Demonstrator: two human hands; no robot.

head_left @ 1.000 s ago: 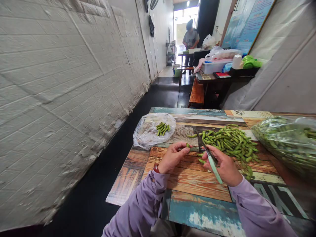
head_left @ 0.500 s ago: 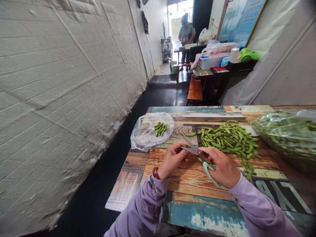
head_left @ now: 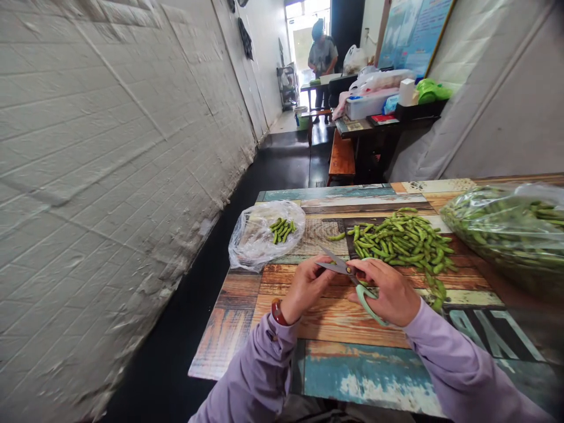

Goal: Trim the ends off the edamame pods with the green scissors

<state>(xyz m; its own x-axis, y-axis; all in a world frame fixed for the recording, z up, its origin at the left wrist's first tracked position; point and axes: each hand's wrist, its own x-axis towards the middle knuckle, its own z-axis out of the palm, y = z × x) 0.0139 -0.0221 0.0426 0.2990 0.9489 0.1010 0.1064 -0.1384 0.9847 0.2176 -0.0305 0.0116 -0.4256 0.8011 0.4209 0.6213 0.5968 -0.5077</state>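
Note:
My right hand (head_left: 390,291) grips green-handled scissors (head_left: 352,276), their blades parted and pointing left toward my left hand (head_left: 306,286). My left hand is closed in a pinch at the blade tips; the pod it holds is hidden by the fingers and blades. A heap of green edamame pods (head_left: 403,244) lies on the painted wooden table (head_left: 352,364) just beyond my right hand. Further left, a clear plastic bag (head_left: 258,238) lies open with several cut pods (head_left: 282,229) on it.
A big clear bag full of pods (head_left: 506,229) sits at the table's right. A white brick wall (head_left: 110,147) runs along the left, with dark floor beside the table. Far down the aisle a person (head_left: 321,56) stands by cluttered tables and a bench (head_left: 341,158).
The scissors swung from pointing away to pointing left, blades meeting my left hand's fingertips. The pod visible in my left fingers a second ago is now covered. My view shifted slightly.

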